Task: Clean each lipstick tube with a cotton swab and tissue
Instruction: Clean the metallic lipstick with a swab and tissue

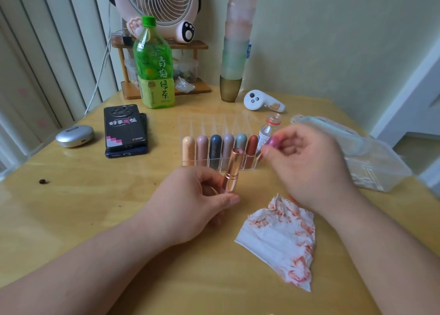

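Now my left hand (190, 205) grips the rose-gold metal lipstick tube (232, 169) mouth-up for wiping; my right hand (307, 167), just beside that grip, pinches a blurred pink piece (271, 140).

A glossy, pale-yellow wooden table (71, 207) stands in soft, even light in a room corner, with a pale cream wall (333, 41) behind it, white vertical slats (47, 52) at left, a small wooden rack (166, 45) at its back edge and white door trim (414, 88) at right.
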Demonstrator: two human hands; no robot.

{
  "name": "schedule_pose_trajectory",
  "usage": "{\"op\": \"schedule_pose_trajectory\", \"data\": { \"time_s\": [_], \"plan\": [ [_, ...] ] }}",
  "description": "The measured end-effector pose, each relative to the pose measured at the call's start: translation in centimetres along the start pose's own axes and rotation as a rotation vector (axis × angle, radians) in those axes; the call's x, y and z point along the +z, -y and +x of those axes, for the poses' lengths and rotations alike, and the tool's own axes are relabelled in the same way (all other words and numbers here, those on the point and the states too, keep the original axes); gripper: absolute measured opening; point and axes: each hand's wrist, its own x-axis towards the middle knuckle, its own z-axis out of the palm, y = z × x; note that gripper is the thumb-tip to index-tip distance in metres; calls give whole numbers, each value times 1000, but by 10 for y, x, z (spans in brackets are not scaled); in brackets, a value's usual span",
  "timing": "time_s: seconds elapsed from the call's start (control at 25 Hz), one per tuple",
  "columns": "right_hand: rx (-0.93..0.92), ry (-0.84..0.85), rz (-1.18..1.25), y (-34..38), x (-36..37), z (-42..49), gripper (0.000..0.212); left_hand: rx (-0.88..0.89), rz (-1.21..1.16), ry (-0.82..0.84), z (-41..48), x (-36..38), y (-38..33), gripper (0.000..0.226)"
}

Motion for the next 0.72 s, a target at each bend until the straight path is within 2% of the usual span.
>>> {"op": "schedule_pose_trajectory", "data": {
  "time_s": [0.16,0.4,0.48,0.56,0.6,0.64,0.72],
  "plan": [
    [91,228,-241,-17,12,-11,17,-14,-51,-5,1,1,1,19],
    [84,283,-361,-13,13,-14,25,47,-204,112,0,0,5,19],
    [60,220,-392,-3,6,-16,35,67,-285,138,-1,-1,3,16],
    [-32,48,-249,17,-6,-15,24,85,-378,144,-5,-1,-1,15],
    [-48,23,-148,29,-14,-16,17,89,-430,138,-7,-1,-3,17],
    [-25,99,-66,40,-23,-18,16,94,-480,133,-8,-1,-6,20],
    [78,443,27,57,-33,-33,31,108,-566,128,-10,-1,-10,28]
  ]
}}
